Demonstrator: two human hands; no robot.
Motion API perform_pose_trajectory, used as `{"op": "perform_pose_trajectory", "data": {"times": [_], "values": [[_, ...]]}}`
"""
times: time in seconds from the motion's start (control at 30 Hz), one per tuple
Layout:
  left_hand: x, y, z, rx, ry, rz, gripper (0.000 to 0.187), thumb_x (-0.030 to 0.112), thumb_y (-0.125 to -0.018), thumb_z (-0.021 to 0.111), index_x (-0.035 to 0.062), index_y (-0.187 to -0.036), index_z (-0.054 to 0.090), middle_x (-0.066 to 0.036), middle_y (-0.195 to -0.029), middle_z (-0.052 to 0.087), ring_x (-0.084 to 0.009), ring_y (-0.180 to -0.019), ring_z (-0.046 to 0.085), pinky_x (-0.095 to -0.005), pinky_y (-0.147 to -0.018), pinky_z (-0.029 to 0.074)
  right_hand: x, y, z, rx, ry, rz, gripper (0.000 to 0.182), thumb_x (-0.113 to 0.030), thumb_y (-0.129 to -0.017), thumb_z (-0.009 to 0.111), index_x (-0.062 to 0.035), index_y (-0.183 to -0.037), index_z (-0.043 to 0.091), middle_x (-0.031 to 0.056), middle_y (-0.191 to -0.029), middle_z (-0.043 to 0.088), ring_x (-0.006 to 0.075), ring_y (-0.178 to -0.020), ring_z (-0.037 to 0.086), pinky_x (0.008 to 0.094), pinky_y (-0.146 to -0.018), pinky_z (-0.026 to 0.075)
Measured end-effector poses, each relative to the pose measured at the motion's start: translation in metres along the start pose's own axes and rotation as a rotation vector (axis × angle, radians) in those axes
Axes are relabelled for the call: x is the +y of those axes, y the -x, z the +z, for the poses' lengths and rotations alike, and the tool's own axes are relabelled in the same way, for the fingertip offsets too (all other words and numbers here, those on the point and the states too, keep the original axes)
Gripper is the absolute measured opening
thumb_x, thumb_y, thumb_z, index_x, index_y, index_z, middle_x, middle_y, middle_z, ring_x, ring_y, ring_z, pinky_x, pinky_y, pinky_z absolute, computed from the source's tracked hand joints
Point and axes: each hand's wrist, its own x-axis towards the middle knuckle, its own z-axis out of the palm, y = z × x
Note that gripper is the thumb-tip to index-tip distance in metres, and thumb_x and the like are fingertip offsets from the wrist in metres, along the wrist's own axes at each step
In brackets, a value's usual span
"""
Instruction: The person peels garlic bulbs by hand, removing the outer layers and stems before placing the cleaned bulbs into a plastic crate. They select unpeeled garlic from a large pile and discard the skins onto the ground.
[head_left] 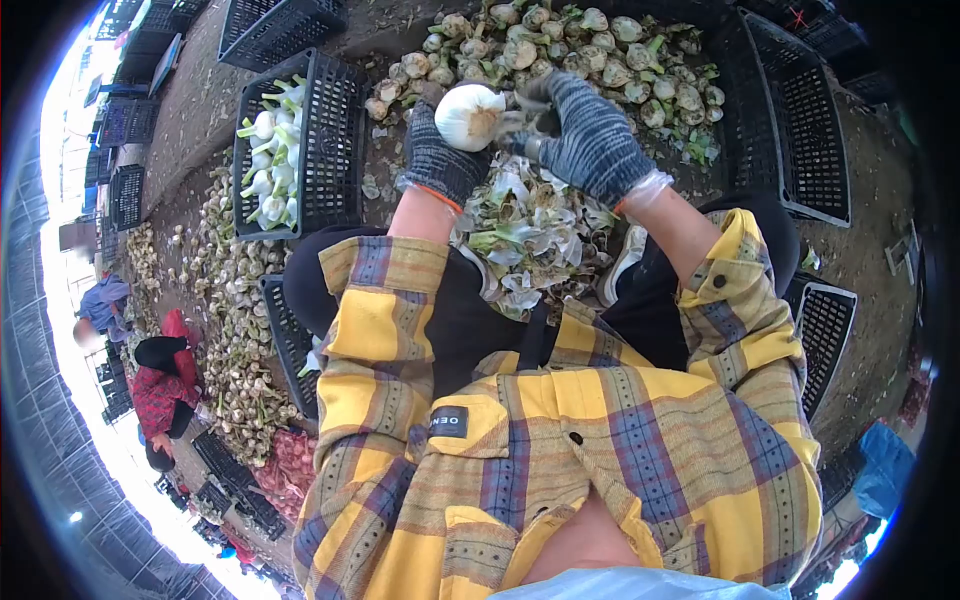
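Note:
In the middle top of the head view, my left hand (445, 150), in a grey knit glove with an orange cuff edge, is closed around a large white garlic bulb (468, 117). The bulb's brownish root end faces right. My right hand (590, 135), in a matching glove, is beside that end, its fingers and thumb curled inward around something I cannot make out. Pale, stringy bits show between the bulb and these fingers. Below both hands lies a heap of peeled garlic skins and leaves (535, 235). Beyond them is a pile of unpeeled garlic bulbs (600, 55).
A black crate (335, 145) at left holds clean white garlic with stems. Another black crate (800, 120) stands at right. Smaller crates sit beside my legs. Garlic (240, 350) covers the ground at left, where a person in red (165, 385) and another in blue are.

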Motion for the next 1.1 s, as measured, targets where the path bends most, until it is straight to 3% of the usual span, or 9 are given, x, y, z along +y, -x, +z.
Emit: {"op": "perform_pose_trajectory", "data": {"times": [0.13, 0.3, 0.37, 0.5, 0.8, 0.9, 0.97, 1.03, 1.1], "values": [[-0.004, 0.014, 0.044, -0.088, -0.422, -0.006, 0.016, 0.007, -0.074, 0.051, 0.0020, -0.088, 0.057, -0.013, -0.089, 0.059, -0.0225, -0.078, 0.056, -0.0306, -0.073, 0.046, 0.012, -0.009, 0.019, 0.278, -0.181, -0.230, 0.030, -0.009, -0.073, 0.067, -0.0023, -0.100, 0.056, 0.0107, -0.090, 0.061, 0.0164, -0.081, 0.059, 0.0291, -0.075, 0.048], [-0.004, 0.018, 0.039, 0.354, -0.045, 0.140, 0.031, 0.026, -0.080, 0.045, 0.0016, -0.097, 0.055, -0.013, -0.095, 0.058, -0.0245, -0.084, 0.056, -0.0359, -0.076, 0.045, 0.001, -0.007, 0.035, 0.159, -0.201, -0.353, 0.018, -0.001, -0.076, 0.060, -0.0028, -0.094, 0.058, 0.0119, -0.085, 0.061, 0.0206, -0.078, 0.060, 0.0287, -0.070, 0.049], [-0.001, 0.018, 0.053, 0.700, -0.119, 0.182, 0.051, 0.044, -0.082, 0.039, 0.0014, -0.104, 0.054, -0.015, -0.103, 0.058, -0.0283, -0.094, 0.055, -0.0415, -0.083, 0.045, -0.016, 0.012, 0.042, -0.213, -0.321, -0.369, 0.017, -0.002, -0.076, 0.058, -0.0031, -0.093, 0.059, 0.0129, -0.083, 0.062, 0.0228, -0.080, 0.061, 0.0314, -0.073, 0.048], [-0.001, 0.021, 0.041, 0.606, -0.074, 0.236, 0.054, 0.049, -0.084, 0.030, 0.0063, -0.108, 0.054, -0.011, -0.106, 0.058, -0.0294, -0.095, 0.056, -0.0442, -0.086, 0.044, -0.010, 0.008, 0.025, -0.694, -0.072, -0.117, 0.028, -0.023, -0.078, 0.058, -0.0049, -0.099, 0.061, 0.0130, -0.092, 0.062, 0.0260, -0.086, 0.060, 0.0335, -0.078, 0.046], [0.081, 0.079, -0.011, 0.845, 0.111, 0.551, 0.046, 0.047, -0.085, 0.033, 0.0096, -0.106, 0.051, -0.010, -0.098, 0.058, -0.0258, -0.082, 0.058, -0.0423, -0.067, 0.050, 0.012, 0.006, 0.032, -0.655, 0.485, 0.036, 0.043, -0.040, -0.082, 0.048, -0.0048, -0.105, 0.058, 0.0180, -0.107, 0.055, 0.0326, -0.098, 0.052, 0.0379, -0.087, 0.040], [0.166, 0.110, -0.094, 0.035, 0.198, 0.705, 0.035, 0.033, -0.087, 0.036, 0.0077, -0.104, 0.053, -0.009, -0.101, 0.058, -0.0263, -0.086, 0.059, -0.0448, -0.073, 0.050, 0.041, 0.013, 0.053, -0.519, 0.477, -0.038, 0.039, -0.037, -0.079, 0.048, -0.0045, -0.096, 0.062, 0.0181, -0.098, 0.059, 0.0334, -0.093, 0.055, 0.0401, -0.081, 0.043], [0.185, 0.105, -0.048, 0.294, -0.211, 0.707, 0.035, 0.019, -0.084, 0.041, 0.0003, -0.113, 0.049, -0.017, -0.111, 0.054, -0.0313, -0.100, 0.053, -0.0487, -0.089, 0.042, 0.058, 0.009, 0.061, -0.579, 0.415, -0.015, 0.038, -0.036, -0.080, 0.047, -0.0049, -0.097, 0.062, 0.0189, -0.099, 0.059, 0.0342, -0.091, 0.056, 0.0407, -0.081, 0.043], [0.163, 0.112, -0.011, 0.293, -0.400, 0.743, 0.053, 0.040, -0.087, 0.032, -0.0021, -0.116, 0.045, -0.021, -0.112, 0.051, -0.0339, -0.094, 0.055, -0.0400, -0.073, 0.051, 0.063, -0.001, 0.066, -0.646, 0.391, 0.114, 0.045, -0.042, -0.081, 0.043, -0.0035, -0.097, 0.061, 0.0200, -0.101, 0.058, 0.0341, -0.094, 0.055, 0.0405, -0.083, 0.042], [0.137, 0.101, 0.014, 0.489, -0.032, 0.668, 0.061, 0.049, -0.088, 0.027, -0.0029, -0.114, 0.046, -0.021, -0.108, 0.051, -0.0327, -0.089, 0.054, -0.0398, -0.072, 0.052, 0.081, -0.015, 0.070, -0.670, 0.427, 0.192, 0.045, -0.042, -0.080, 0.044, -0.0036, -0.093, 0.062, 0.0207, -0.099, 0.058, 0.0348, -0.093, 0.055, 0.0403, -0.083, 0.042]]}}
